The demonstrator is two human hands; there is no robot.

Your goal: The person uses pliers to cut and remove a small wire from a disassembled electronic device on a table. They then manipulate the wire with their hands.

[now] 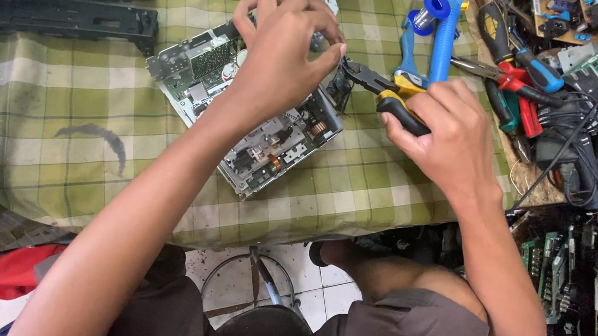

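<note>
From the head camera, an opened metal chassis (251,114), boxy with exposed green boards and small gears, lies tilted on the surface (55,103) under a green checked cloth. The left hand (282,54) arches over the chassis's right edge, fingers (327,39) pinched narrow on a small dark part (341,88). Just right of the chassis, the right hand (447,133) grips yellow-and-black cutters (382,88), their tips at that part. Farther right lie red and blue-handled tools (514,77).
</note>
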